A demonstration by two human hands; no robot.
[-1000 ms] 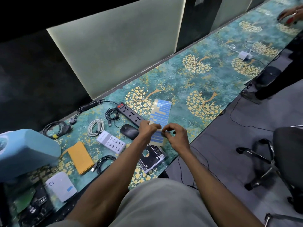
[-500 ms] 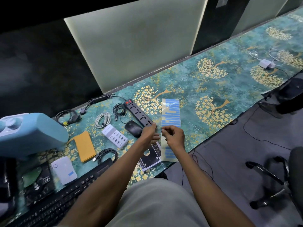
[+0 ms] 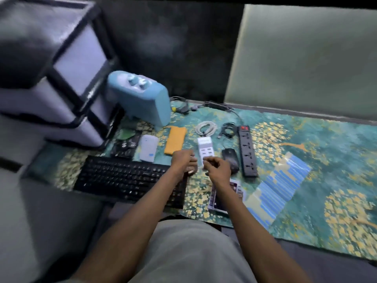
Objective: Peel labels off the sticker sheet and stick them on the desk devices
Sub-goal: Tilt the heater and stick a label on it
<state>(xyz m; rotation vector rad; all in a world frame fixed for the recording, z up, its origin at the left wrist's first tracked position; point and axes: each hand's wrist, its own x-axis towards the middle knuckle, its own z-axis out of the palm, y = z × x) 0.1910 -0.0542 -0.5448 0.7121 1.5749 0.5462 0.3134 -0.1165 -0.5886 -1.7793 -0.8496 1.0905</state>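
Observation:
The sticker sheet [image 3: 279, 186], pale with rows of blue labels, lies flat on the desk to the right of my arms. My left hand [image 3: 183, 162] and my right hand [image 3: 217, 167] are close together over the near end of the white USB hub [image 3: 205, 145]. Their fingertips pinch a small pale label [image 3: 201, 162] between them; motion blur hides its detail. A black mouse [image 3: 229, 158] and a black power strip [image 3: 247, 154] lie just right of my right hand. A black keyboard [image 3: 126, 176] sits under my left forearm.
On the patterned green desk mat [image 3: 316, 139] lie a yellow pouch [image 3: 175, 142], a white box device [image 3: 149, 148], coiled cables [image 3: 206, 127] and a packaged card [image 3: 218, 203]. A blue appliance [image 3: 140, 99] and a grey storage unit [image 3: 51, 78] stand at the left.
The sticker sheet has left my hands and now lies on the desk. My view has swung left, and both hands have moved over the white USB hub.

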